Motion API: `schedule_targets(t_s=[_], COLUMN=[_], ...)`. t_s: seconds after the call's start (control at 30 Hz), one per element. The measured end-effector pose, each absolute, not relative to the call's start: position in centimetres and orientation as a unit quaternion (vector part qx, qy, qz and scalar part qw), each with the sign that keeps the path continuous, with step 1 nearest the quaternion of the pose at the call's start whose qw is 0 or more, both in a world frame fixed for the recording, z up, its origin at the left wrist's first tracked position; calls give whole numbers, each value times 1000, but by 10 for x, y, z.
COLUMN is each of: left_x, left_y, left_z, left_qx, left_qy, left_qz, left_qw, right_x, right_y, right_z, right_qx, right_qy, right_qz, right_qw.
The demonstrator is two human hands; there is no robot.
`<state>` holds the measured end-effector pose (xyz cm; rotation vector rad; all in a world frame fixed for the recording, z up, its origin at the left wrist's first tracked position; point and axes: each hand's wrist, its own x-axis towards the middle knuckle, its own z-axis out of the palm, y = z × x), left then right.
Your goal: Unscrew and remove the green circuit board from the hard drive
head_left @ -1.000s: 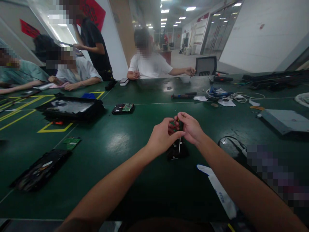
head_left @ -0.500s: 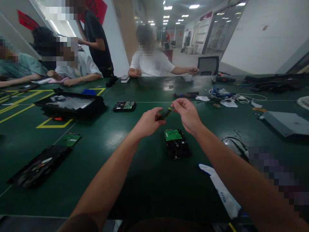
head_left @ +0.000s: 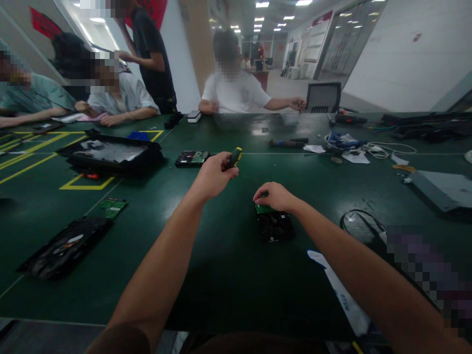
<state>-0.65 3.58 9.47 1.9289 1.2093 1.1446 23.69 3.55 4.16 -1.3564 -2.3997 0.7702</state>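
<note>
My left hand (head_left: 216, 172) is closed around the handle of a screwdriver (head_left: 236, 157), green with yellow, held above the table; its shaft does not show. My right hand (head_left: 275, 195) is down at the far end of a black hard drive (head_left: 276, 227), fingers pinched together. A small dark thing shows by those fingers, too little of it to name. Under the fingertips lies the drive's green circuit board (head_left: 262, 208), partly covered by the hand. Beyond my left wrist sits another hard drive (head_left: 191, 158) with a board on it.
At left lie a black drive casing (head_left: 66, 248) and a loose green board (head_left: 113, 207). Behind them stands a black tray (head_left: 114, 152). On the right are a grey metal box (head_left: 444, 189), cables (head_left: 387, 149) and a white-blue packet (head_left: 341, 290). A person in white (head_left: 238, 93) sits opposite.
My hands have moved apart. The left has gone left and up with the screwdriver, handle now upright. The right has come down from beside the screwdriver onto the hard drive's board end.
</note>
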Motion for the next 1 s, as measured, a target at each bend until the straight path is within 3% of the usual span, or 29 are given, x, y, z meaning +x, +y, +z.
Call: schedule_targets(t_s=[0.4, 0.57, 0.73, 0.83, 1.0], left_x=[-5, 4, 24, 31, 35], left_y=[32, 25, 25, 25, 24], left_z=[96, 96, 82, 72, 59], left_qx=[740, 750, 742, 756, 693], left_qy=[458, 567, 618, 595, 568], left_qz=[405, 278, 151, 110, 93], left_qw=[279, 196, 209, 248, 434], right_x=[241, 254, 262, 260, 254], right_y=[44, 49, 49, 47, 47], right_z=[35, 32, 28, 30, 35], right_qx=[-488, -496, -489, -468, -455], right_qy=[-805, -779, -783, -803, -827], right_qz=[298, 325, 337, 323, 292], right_qw=[157, 202, 187, 177, 153])
